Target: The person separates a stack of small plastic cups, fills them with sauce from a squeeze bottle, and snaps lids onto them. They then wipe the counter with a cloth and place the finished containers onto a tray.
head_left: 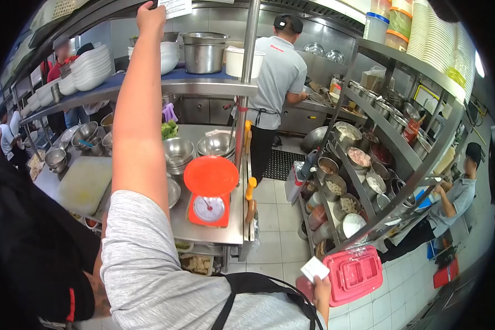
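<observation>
My left arm reaches up past the steel shelf, and my left hand (pixel 150 21) is at the top edge of the view. Its fingers are closed on a printed paper slip (pixel 176 7), partly cut off by the frame. Low on the right, my right hand (pixel 321 292) pinches a small white paper slip (pixel 315 268), its writing too faint to read. Just beside that hand is a pink-red plastic lid (pixel 353 275), seemingly on a bin. Below my raised arm, a red kitchen scale (pixel 209 210) with a round dial and red pan stands on the steel counter (pixel 220 234).
Stacked white bowls (pixel 91 69) and a steel pot (pixel 203 52) sit on the upper shelf. A rack (pixel 407 181) of food-filled containers stands right. A co-worker (pixel 280 77) works at the stove; another (pixel 456 198) stands far right. A person in black (pixel 33 247) is close on my left.
</observation>
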Demonstrator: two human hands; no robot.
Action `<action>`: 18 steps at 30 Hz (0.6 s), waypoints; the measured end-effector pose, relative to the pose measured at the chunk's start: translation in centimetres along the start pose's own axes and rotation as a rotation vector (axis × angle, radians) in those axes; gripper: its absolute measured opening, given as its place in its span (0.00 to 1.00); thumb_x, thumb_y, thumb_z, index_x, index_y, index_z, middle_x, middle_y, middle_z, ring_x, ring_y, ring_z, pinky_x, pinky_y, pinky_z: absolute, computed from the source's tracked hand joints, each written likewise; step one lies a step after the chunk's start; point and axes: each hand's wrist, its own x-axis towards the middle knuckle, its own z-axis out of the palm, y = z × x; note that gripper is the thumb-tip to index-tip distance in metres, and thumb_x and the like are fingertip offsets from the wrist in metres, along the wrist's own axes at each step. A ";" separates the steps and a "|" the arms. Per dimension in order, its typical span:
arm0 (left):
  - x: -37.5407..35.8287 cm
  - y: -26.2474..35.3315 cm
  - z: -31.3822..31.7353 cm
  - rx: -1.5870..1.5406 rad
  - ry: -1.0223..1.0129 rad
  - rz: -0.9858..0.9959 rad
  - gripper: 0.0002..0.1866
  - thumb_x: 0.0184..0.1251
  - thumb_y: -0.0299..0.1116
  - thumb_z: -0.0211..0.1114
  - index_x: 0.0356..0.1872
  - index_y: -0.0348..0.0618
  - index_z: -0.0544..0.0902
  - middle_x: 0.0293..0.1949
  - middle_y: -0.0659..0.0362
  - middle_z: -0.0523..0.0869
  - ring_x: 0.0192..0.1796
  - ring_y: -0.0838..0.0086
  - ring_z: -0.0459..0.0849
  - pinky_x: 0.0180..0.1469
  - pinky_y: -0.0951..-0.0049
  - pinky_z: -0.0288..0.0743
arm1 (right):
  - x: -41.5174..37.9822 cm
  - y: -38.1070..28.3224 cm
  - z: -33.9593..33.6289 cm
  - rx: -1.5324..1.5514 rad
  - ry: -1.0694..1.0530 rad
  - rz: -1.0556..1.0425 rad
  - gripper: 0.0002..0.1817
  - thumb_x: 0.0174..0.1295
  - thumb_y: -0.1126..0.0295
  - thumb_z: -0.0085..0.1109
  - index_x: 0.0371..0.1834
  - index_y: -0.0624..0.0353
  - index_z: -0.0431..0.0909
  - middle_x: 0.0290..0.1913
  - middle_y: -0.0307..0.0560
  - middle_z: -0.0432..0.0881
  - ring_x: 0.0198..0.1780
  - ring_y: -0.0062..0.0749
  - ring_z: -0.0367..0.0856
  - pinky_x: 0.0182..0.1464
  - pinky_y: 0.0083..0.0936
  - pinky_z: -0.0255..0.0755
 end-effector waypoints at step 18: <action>6.3 0.1 4.6 0.926 0.803 0.315 0.42 0.51 0.60 0.55 0.59 0.41 0.53 0.53 0.37 0.61 0.50 0.41 0.66 0.44 0.44 0.64 | 2.9 1.6 -0.8 -0.199 0.178 -0.133 0.10 0.53 0.71 0.51 0.37 0.66 0.72 0.28 0.45 0.78 0.25 0.24 0.75 0.29 0.23 0.70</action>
